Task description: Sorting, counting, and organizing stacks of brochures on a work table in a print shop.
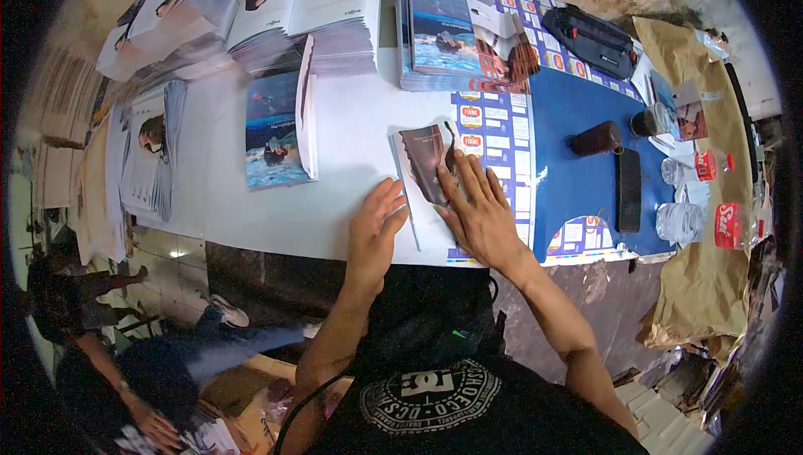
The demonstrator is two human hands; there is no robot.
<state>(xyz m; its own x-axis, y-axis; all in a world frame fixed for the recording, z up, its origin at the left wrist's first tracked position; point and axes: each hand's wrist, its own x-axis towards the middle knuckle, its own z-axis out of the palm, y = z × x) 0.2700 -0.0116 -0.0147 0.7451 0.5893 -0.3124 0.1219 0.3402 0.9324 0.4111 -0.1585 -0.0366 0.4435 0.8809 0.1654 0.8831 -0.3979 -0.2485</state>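
A thin booklet (pixel 421 150) with a brown picture on its white cover lies on the white table top, slightly turned, in front of me. My right hand (pixel 483 212) rests flat on its right part, fingers stretched out and covering some of the cover. Beside the booklet's left edge is my left hand (pixel 376 225), fingers extended and the thumb apart; it holds nothing, and I cannot tell whether it touches the edge. To the left, a blue-covered booklet (pixel 276 141) lies with a folded white sheet (pixel 308 116) at its right side.
Tall stacks of printed sheets (pixel 343 24) and blue booklets (pixel 443 41) line the back. A white pile (pixel 150 150) stands left. At right are a black pouch (pixel 590 41), a dark cylinder (pixel 595 139), a black oblong case (pixel 627 190) and plastic bottles (pixel 682 222). Another person's hand (pixel 155 426) is lower left.
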